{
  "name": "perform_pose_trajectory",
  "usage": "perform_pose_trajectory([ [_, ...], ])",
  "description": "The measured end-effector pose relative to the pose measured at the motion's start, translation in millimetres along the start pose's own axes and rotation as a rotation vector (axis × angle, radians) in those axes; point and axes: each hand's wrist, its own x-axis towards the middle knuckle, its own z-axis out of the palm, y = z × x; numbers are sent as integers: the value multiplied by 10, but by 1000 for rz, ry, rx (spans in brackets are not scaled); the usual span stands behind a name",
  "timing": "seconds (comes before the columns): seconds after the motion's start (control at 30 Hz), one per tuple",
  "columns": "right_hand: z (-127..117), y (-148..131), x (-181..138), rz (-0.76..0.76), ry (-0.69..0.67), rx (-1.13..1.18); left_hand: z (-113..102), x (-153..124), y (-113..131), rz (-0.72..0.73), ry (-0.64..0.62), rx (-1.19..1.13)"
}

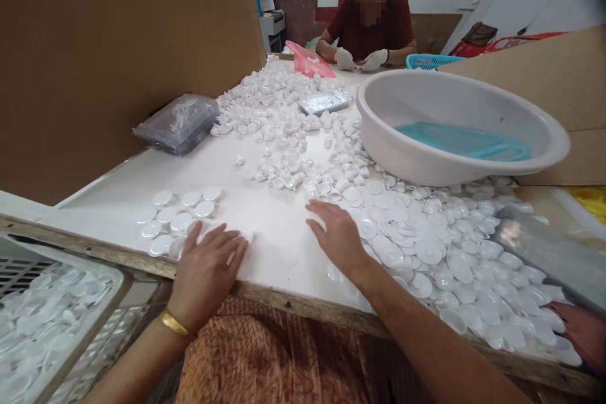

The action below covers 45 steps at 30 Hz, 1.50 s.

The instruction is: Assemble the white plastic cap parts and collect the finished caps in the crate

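Note:
My left hand (208,268) lies flat, palm down, on the white table (265,214) near its front edge, fingers spread, just right of a neat group of white round caps (177,218); it covers one or two of them. My right hand (338,237) also rests palm down with fingers apart, at the left edge of a big loose heap of white flat caps (445,259). Neither hand grips anything that I can see. Farther back lies a pile of smaller white plastic parts (284,132).
A white basin (454,126) with a turquoise scoop (466,142) stands at the right. A crate of caps (42,322) sits at lower left. Plastic-wrapped packs (177,123) lie by a cardboard wall (118,44). A gloved person (369,25) works at the far end.

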Motion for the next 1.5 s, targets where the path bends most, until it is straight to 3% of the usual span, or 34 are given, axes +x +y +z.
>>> perform_pose_trajectory([
  [0.07,-52,58,76,61,50,-126,-55,44,-53,-63,39,-20],
  [0.13,-71,120,135,83,27,-246,-22,212,49,-91,44,-113],
  [0.23,-56,187,158,77,-38,-344,213,628,372,-42,-48,-259],
  [0.33,-52,223,134,78,-75,-373,531,1054,644,29,-163,-261],
  [0.47,-115,254,114,75,-79,-352,761,1345,758,53,-213,-262],
  [0.57,-179,244,116,112,-61,-252,741,1364,727,-90,-222,-459],
  [0.73,-234,113,107,239,-117,-129,573,1259,607,-553,-403,-1056],
  [0.8,-225,43,86,268,-174,-139,505,1184,538,-624,-402,-1169],
  [0.9,-167,-57,31,194,-283,-202,409,1022,418,-597,-426,-1073],
  [1.0,-81,-151,-28,90,-409,-271,327,833,322,-505,-535,-753],
  [1.17,-22,-227,-38,51,-455,-388,288,703,323,-329,-495,-375],
  [1.37,-66,-164,1,111,-434,-443,482,1090,582,-150,-311,-408],
  [1.5,-133,-103,41,148,-387,-444,632,1382,750,-13,-366,-335],
])
